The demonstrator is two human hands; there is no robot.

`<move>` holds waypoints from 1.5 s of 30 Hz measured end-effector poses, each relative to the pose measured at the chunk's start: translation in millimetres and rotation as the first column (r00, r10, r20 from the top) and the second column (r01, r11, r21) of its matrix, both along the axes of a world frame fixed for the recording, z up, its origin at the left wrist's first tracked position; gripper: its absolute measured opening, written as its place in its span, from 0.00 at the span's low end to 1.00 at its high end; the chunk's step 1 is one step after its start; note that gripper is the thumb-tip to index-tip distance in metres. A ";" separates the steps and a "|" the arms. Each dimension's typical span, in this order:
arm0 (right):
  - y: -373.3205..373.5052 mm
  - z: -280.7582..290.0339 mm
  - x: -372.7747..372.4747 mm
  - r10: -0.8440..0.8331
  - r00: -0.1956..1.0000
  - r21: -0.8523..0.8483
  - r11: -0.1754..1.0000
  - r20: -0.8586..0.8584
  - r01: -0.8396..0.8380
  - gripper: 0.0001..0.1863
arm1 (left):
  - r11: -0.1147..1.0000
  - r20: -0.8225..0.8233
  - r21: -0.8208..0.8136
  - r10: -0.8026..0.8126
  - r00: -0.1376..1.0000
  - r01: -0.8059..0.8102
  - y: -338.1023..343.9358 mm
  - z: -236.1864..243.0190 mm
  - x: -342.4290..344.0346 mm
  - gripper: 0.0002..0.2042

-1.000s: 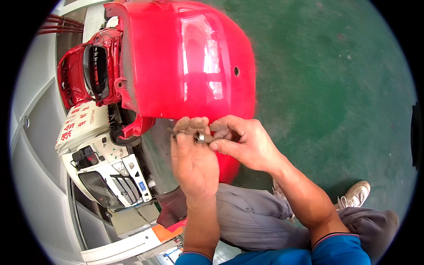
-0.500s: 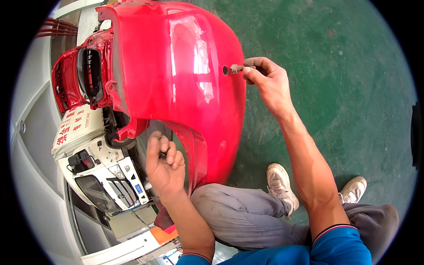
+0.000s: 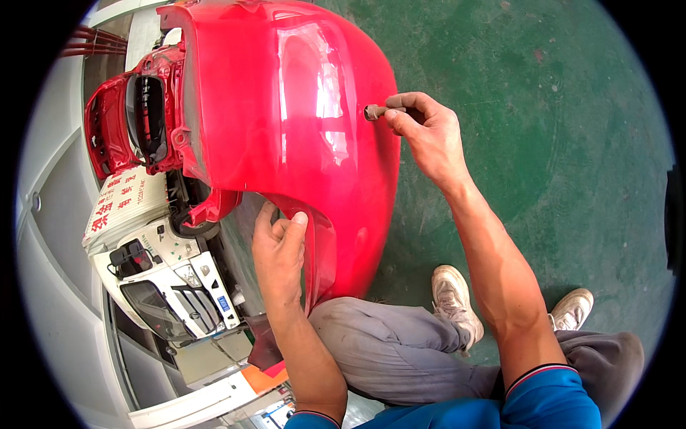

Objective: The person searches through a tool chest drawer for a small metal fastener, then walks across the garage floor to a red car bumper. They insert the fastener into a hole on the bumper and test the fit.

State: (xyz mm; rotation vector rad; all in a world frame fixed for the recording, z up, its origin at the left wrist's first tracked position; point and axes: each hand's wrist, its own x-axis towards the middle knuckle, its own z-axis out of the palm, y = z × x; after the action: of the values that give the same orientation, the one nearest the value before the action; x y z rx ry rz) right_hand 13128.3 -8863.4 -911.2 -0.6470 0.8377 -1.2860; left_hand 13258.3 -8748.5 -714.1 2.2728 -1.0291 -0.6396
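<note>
A large glossy red car bumper cover (image 3: 239, 107) curves in front of me, its lower end beside my knee. My right hand (image 3: 432, 139) pinches a small grey cylindrical piece (image 3: 374, 112) by its narrow stem. The piece's wider round end is at a small hole in the bumper's outer face and covers most of it; how far it goes in, I cannot tell. At the bumper's lower left edge is my left hand (image 3: 280, 250), fingers curled and thumb raised beside the red edge. Something small and dark shows between its fingers, too hidden to name.
Green painted floor (image 3: 536, 143) spreads to the right, under my shoes (image 3: 454, 300). Off to the left stand a white truck (image 3: 171, 286) and a red car body (image 3: 128, 118) with its front opened up. My grey-trousered knee (image 3: 357, 336) is close to the bumper's lower end.
My right hand has moved slightly left, bringing the grey piece from beside the hole onto it. My left hand has turned over and shifted right to the bumper's edge.
</note>
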 end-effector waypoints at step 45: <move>-17.1 4.2 -14.9 0.132 0.966 -0.120 0.979 -0.223 -0.162 0.13 | 0.997 0.019 0.075 0.003 1.000 -0.004 -6.4 -9.2 2.6 0.28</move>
State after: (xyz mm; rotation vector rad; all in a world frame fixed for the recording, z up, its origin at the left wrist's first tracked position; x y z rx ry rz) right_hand 13113.4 -8880.5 -907.0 -0.9546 0.8632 -1.1584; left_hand 13260.9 -8754.9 -723.3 2.3493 -1.0254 -0.6676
